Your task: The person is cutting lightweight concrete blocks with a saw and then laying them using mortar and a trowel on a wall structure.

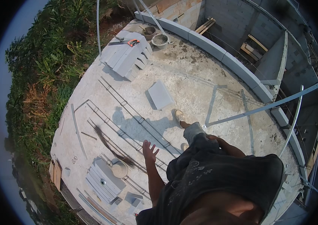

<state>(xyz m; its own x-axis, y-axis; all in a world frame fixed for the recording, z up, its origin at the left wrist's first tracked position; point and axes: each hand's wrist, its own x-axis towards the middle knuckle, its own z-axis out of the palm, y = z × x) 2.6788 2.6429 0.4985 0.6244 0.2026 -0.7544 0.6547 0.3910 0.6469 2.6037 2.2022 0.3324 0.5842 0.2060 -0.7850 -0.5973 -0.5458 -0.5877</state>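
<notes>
My left hand [150, 151] is held out over the floor with its fingers spread, and nothing lies in it. Beneath it run long, thin steel rebar cages [123, 102] flat on the concrete slab [200, 86]. My right hand [212, 138] is against my dark clothing at the hip; its fingers are mostly hidden. A single pale grey block [160, 95] lies ahead of my shoe [179, 115], apart from both hands. Farther off, a stack of pale blocks [123, 56] carries a handsaw [132, 42] with an orange handle.
Two mortar buckets [160, 41] stand beyond the stack. A low block wall [207, 41] edges the right side, above deep rooms. A slanted metal pole [268, 107] meets the floor right of my foot. At lower left are more blocks [100, 180] and a bucket [119, 169]. Greenery [46, 63] borders the slab's left edge.
</notes>
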